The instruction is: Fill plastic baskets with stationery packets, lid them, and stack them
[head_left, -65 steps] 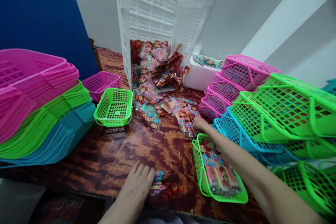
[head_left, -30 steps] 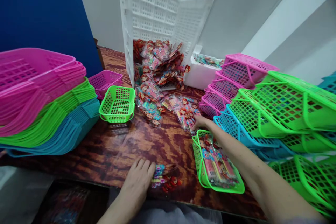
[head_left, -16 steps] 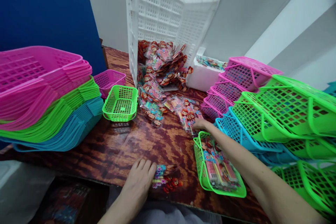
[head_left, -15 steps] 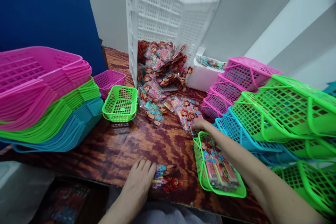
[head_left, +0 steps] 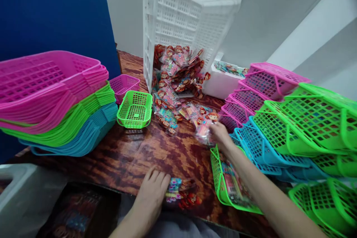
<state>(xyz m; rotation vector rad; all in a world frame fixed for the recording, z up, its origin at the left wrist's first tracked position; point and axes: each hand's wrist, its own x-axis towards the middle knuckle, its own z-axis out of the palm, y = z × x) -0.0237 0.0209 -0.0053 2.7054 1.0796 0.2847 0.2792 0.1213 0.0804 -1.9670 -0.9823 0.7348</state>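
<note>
Near the front edge of the table, my left hand (head_left: 153,192) is closed, fingers bent over the left end of some clear packets (head_left: 184,193) printed with red-haired cartoon figures; its thumb is hidden. My right hand (head_left: 220,134) reaches forward and pinches a similar cartoon packet (head_left: 204,130), raised at one end from a small pile (head_left: 192,111). Below my right forearm stands a green basket (head_left: 220,182) holding several packets, partly covered by the arm.
A white crate (head_left: 178,18) lies on its side, spilling packets. Nested baskets (head_left: 55,104) rise at the left beside a green basket (head_left: 135,109) and a pink one (head_left: 124,83). Filled baskets (head_left: 267,130) are stacked at the right, near a white box (head_left: 220,81).
My right hand has lifted a packet from the small pile and drawn it slightly back. My left hand stays on the packets at the front edge. The view has shifted a little left.
</note>
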